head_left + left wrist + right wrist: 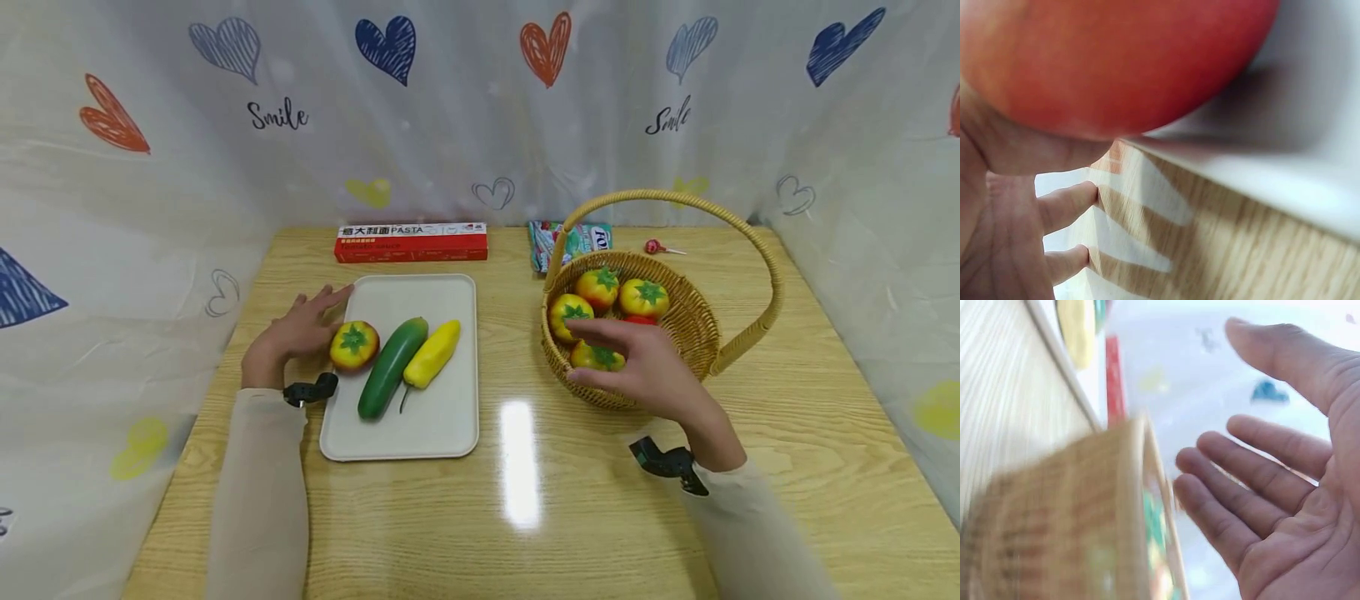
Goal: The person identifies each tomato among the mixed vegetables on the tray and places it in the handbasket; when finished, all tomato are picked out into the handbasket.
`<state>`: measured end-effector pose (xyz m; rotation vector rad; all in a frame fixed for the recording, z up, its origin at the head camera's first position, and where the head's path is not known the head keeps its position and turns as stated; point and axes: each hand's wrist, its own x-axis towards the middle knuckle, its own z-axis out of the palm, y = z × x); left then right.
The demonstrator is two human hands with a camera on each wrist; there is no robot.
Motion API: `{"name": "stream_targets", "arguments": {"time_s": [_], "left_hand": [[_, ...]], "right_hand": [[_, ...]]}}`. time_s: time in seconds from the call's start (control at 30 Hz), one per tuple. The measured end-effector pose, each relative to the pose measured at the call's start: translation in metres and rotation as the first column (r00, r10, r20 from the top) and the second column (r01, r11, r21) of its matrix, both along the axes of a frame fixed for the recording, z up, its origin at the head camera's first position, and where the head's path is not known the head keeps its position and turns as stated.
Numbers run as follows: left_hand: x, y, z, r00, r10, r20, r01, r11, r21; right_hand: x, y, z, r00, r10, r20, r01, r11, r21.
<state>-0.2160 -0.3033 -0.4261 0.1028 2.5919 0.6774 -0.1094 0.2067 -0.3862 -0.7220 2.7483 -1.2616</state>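
Observation:
My left hand (296, 329) is at the left edge of the white tray (438, 417), its fingers loosely spread. In the left wrist view its thumb lies against a red-and-yellow tomato (1122, 69), while the other fingers stand apart from it. That tomato (355, 346) sits at the tray's left side, beside a green cucumber (392, 371) and a yellow pepper (432, 355). Above the near side of the wicker basket (693, 312), my right hand (648, 367) has its fingers extended and holds nothing. Several tomatoes (597, 289) lie in the basket, one partly hidden by that hand.
A red pasta box (411, 244) lies behind the tray. Behind the basket are a colourful candy packet (592, 240) and a red lollipop (655, 247). The basket's tall handle (667, 196) arches over its opening. A patterned curtain (450, 125) borders the wooden table (555, 542).

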Motion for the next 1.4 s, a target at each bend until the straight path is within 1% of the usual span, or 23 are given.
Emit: {"name": "stream_targets", "arguments": {"time_s": [0.1, 0.2, 0.4, 0.53, 0.63, 0.7, 0.8, 0.87, 0.93, 1.03, 1.17, 1.23, 1.3, 1.4], "left_hand": [[-0.001, -0.001, -0.001, 1.0, 0.001, -0.005, -0.001, 1.0, 0.001], [-0.001, -0.002, -0.002, 1.0, -0.001, -0.009, 0.001, 1.0, 0.005], [-0.001, -0.002, -0.004, 1.0, -0.006, -0.006, 0.006, 1.0, 0.003], [-0.001, -0.001, -0.003, 1.0, 0.0, -0.004, 0.0, 1.0, 0.01], [0.0, -0.001, -0.003, 1.0, -0.001, -0.007, 0.001, 1.0, 0.011], [0.0, -0.002, -0.002, 1.0, -0.002, -0.011, 0.002, 1.0, 0.008], [0.0, -0.002, -0.002, 1.0, -0.002, -0.015, 0.002, 1.0, 0.002], [0.0, -0.003, -0.002, 1.0, -0.004, -0.017, 0.004, 1.0, 0.001], [0.0, -0.003, -0.001, 1.0, -0.007, -0.019, 0.007, 1.0, 0.004], [0.0, -0.003, -0.001, 1.0, -0.013, -0.02, 0.013, 1.0, 0.008], [0.001, -0.004, 0.001, 0.999, -0.02, -0.027, 0.021, 1.0, 0.02], [0.002, -0.004, 0.002, 0.999, -0.025, -0.029, 0.026, 0.999, 0.027], [0.003, -0.004, 0.002, 0.999, -0.024, -0.027, 0.025, 0.999, 0.035], [0.004, -0.004, 0.003, 1.0, -0.018, -0.02, 0.019, 0.999, 0.036]], "right_hand": [[-0.01, -0.024, 0.003, 0.996, 0.084, 0.034, -0.082, 0.996, -0.046], [-0.021, -0.05, 0.004, 0.987, 0.151, 0.063, -0.146, 0.986, -0.076], [-0.043, -0.102, -0.002, 0.959, 0.26, 0.113, -0.24, 0.957, -0.166], [-0.057, -0.133, -0.004, 0.938, 0.334, 0.087, -0.313, 0.93, -0.194], [-0.068, -0.156, -0.004, 0.922, 0.385, 0.05, -0.369, 0.908, -0.199], [-0.074, -0.172, -0.004, 0.909, 0.414, 0.04, -0.399, 0.896, -0.196], [-0.084, -0.195, -0.005, 0.894, 0.443, 0.062, -0.427, 0.887, -0.174], [-0.09, -0.209, -0.006, 0.885, 0.455, 0.093, -0.44, 0.886, -0.145], [-0.096, -0.221, -0.007, 0.876, 0.466, 0.122, -0.456, 0.884, -0.106], [-0.105, -0.238, -0.01, 0.865, 0.481, 0.14, -0.48, 0.876, -0.041], [-0.115, -0.256, -0.02, 0.863, 0.485, 0.143, -0.496, 0.867, 0.047], [-0.119, -0.263, -0.027, 0.86, 0.492, 0.137, -0.505, 0.858, 0.087], [-0.122, -0.268, -0.031, 0.854, 0.503, 0.134, -0.518, 0.847, 0.122], [-0.123, -0.273, -0.036, 0.846, 0.52, 0.118, -0.532, 0.834, 0.145]]}}
